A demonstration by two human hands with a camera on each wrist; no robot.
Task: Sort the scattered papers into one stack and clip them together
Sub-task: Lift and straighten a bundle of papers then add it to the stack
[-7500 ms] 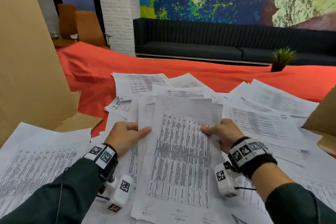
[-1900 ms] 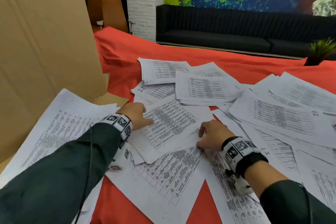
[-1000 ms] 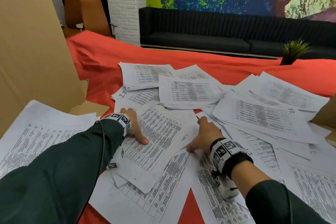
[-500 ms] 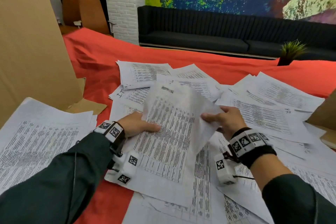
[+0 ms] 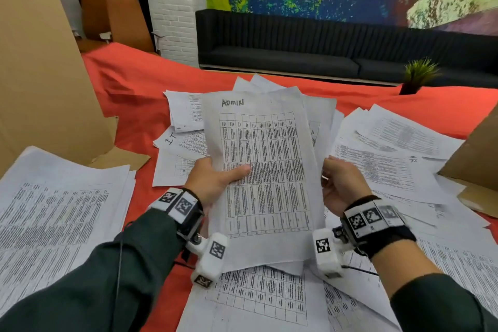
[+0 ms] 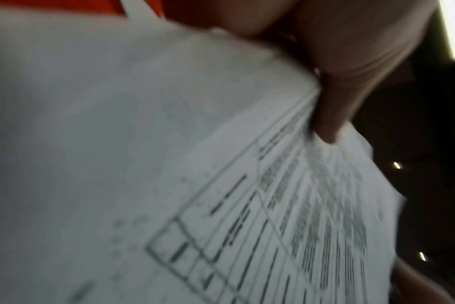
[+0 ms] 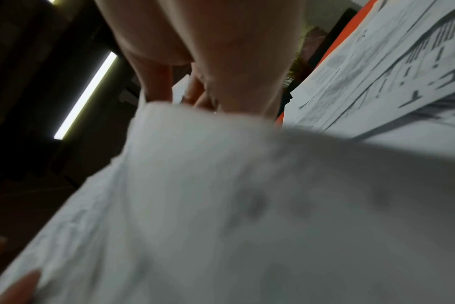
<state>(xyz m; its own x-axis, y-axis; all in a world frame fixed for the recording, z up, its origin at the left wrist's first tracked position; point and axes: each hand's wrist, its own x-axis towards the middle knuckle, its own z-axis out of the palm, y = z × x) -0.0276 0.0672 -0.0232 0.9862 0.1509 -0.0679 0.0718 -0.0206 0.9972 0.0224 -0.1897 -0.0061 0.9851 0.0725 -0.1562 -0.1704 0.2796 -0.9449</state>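
Now both hands up: left hand (image 5: 215, 183) and right hand (image 5: 341, 186) grip bundle of papers (image 5: 265, 170) by side edges, above desk (image 5: 140, 94) centre. Sheets uneven; loose grip risks slipping, fanning out.

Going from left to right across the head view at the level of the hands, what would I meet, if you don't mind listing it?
stack of printed sheets on the left → left hand → held ADMIN sheets → right hand → loose papers on the right → cardboard flap
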